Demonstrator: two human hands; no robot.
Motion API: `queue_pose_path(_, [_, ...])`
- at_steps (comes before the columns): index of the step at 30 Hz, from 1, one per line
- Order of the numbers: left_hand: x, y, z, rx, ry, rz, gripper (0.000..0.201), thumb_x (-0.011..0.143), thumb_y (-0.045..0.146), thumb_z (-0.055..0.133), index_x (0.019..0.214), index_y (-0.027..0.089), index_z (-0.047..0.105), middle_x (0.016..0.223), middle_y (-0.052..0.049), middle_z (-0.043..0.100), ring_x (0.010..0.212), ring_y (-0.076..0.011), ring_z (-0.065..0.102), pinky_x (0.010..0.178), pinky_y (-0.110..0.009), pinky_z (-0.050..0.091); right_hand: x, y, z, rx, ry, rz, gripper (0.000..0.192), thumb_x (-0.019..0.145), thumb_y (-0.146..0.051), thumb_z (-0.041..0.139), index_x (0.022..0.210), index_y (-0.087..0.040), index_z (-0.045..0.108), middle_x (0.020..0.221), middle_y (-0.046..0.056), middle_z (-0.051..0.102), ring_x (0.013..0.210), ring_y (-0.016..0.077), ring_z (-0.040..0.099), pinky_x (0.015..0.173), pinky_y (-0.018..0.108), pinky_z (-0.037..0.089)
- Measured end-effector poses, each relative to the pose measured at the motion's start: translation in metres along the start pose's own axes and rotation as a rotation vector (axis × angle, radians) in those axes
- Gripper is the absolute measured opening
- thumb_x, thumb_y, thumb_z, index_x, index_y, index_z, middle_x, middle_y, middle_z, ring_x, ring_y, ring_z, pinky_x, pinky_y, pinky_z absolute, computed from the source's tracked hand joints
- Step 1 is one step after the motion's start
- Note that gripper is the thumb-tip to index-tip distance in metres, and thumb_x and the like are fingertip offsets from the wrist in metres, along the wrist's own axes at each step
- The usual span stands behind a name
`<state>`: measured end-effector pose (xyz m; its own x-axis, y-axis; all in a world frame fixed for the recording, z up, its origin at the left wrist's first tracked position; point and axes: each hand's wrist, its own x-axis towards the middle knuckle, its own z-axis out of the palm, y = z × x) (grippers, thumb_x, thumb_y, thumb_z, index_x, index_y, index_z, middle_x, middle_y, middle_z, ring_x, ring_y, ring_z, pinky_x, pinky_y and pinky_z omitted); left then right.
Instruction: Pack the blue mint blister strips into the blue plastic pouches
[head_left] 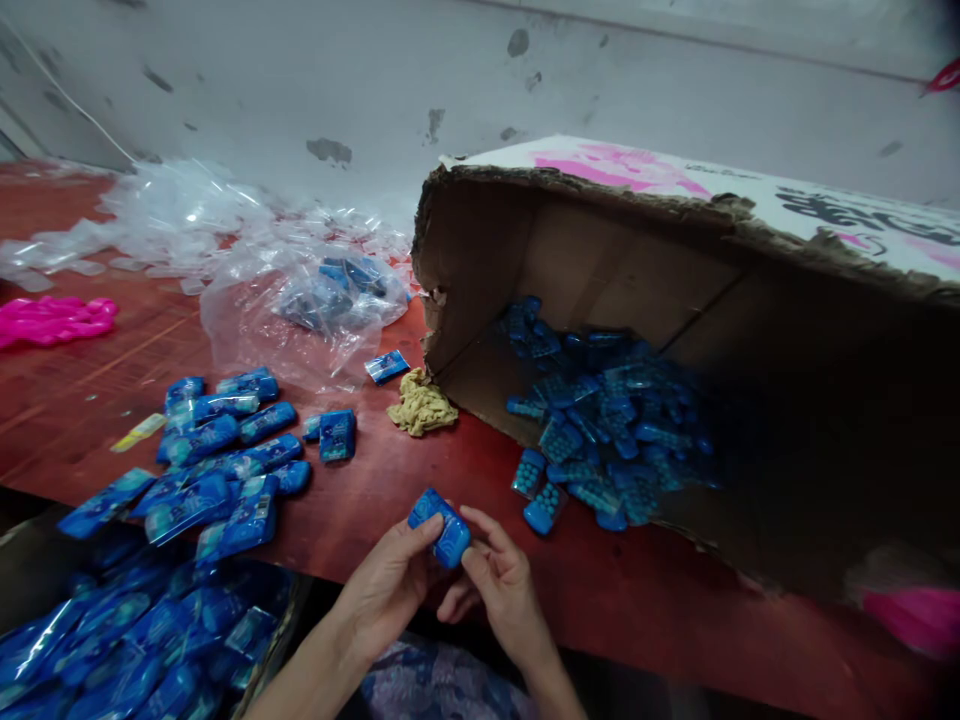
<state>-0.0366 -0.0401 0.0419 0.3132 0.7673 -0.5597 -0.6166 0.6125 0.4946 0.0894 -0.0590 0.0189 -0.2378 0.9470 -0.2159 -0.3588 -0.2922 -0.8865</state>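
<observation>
I hold one small blue case (440, 526) between both hands, just above the near edge of the red table (465, 480). My left hand (390, 585) pinches its upper left end with thumb and fingertips, and my right hand (504, 580) closes on its lower right end, so both are clamped on the same piece and almost touching each other. Its long axis runs on a slant from upper left down to lower right, across my body, with neither hand clearly nearer. More of these blue pieces lie spilled in the tipped cardboard box (600, 250) ahead and to my right, and bagged ones (217, 460) sit to my left. My fingers cover the underside of the case, and the box's deep interior is too dark to read.
</observation>
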Motion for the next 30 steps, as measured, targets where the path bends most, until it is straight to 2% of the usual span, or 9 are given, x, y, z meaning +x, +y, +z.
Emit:
queue_pose_path(9, [0.002,-0.008,0.003,0.044,-0.043,-0.014,0.022,0.075,0.034,0.056,0.065,0.014,0.057,0.055,0.000,0.056,0.041,-0.0104,0.047,0.046,-0.026,0.036,-0.003,0.004,-0.003,-0.041,0.117,-0.107,0.025,0.078,-0.036,0.060,0.097,-0.020,0.059,0.056,-0.004,0.063,0.040,0.0097,0.060,0.040,0.017,0.048])
queue_pose_path(14, [0.001,-0.004,0.003,0.045,-0.022,0.030,0.019,0.073,0.029,0.060,0.062,0.014,0.056,0.057,0.000,0.056,0.052,-0.0105,0.049,0.055,-0.025,0.038,-0.006,-0.004,-0.007,-0.198,0.176,-0.149,0.018,0.081,-0.031,0.054,0.087,-0.018,0.065,0.052,-0.002,0.064,0.044,0.0114,0.061,0.047,0.020,0.051])
queue_pose_path(17, [-0.001,0.003,0.002,0.112,-0.054,0.044,0.019,0.070,0.028,0.064,0.061,0.014,0.056,0.056,0.001,0.055,0.053,-0.0093,0.047,0.056,-0.024,0.038,-0.008,-0.014,-0.009,-0.350,0.124,-0.185,0.014,0.081,-0.026,0.054,0.081,-0.018,0.066,0.055,-0.001,0.065,0.050,0.0125,0.063,0.051,0.021,0.051])
queue_pose_path(22, [-0.004,0.013,0.002,0.210,-0.131,-0.017,0.014,0.068,0.025,0.067,0.069,0.013,0.059,0.057,0.001,0.057,0.051,-0.0081,0.048,0.054,-0.022,0.038,-0.012,-0.032,-0.014,-0.700,0.015,-0.321,0.015,0.083,-0.020,0.050,0.076,-0.018,0.064,0.063,0.001,0.066,0.058,0.0123,0.062,0.057,0.019,0.046])
queue_pose_path(24, [-0.005,0.013,0.003,0.229,-0.162,-0.036,0.014,0.068,0.024,0.067,0.070,0.013,0.060,0.058,0.000,0.058,0.051,-0.0085,0.049,0.054,-0.022,0.038,-0.013,-0.035,-0.015,-0.776,-0.010,-0.338,0.016,0.084,-0.019,0.049,0.075,-0.017,0.062,0.062,0.000,0.064,0.057,0.0115,0.060,0.057,0.019,0.043])
queue_pose_path(27, [-0.004,0.012,0.002,0.221,-0.138,-0.016,0.013,0.069,0.025,0.065,0.069,0.013,0.059,0.059,0.000,0.059,0.052,-0.0088,0.050,0.055,-0.022,0.039,-0.014,-0.033,-0.016,-0.693,0.005,-0.276,0.017,0.085,-0.021,0.046,0.075,-0.018,0.059,0.060,-0.001,0.062,0.056,0.0110,0.059,0.056,0.019,0.044])
queue_pose_path(30, [-0.002,0.009,0.001,0.218,-0.050,0.066,0.014,0.069,0.026,0.066,0.066,0.014,0.059,0.058,0.001,0.058,0.053,-0.0087,0.049,0.056,-0.021,0.038,-0.015,-0.021,-0.011,-0.505,0.061,-0.179,0.010,0.081,-0.024,0.053,0.090,-0.019,0.056,0.075,0.001,0.064,0.063,0.0120,0.061,0.057,0.020,0.047])
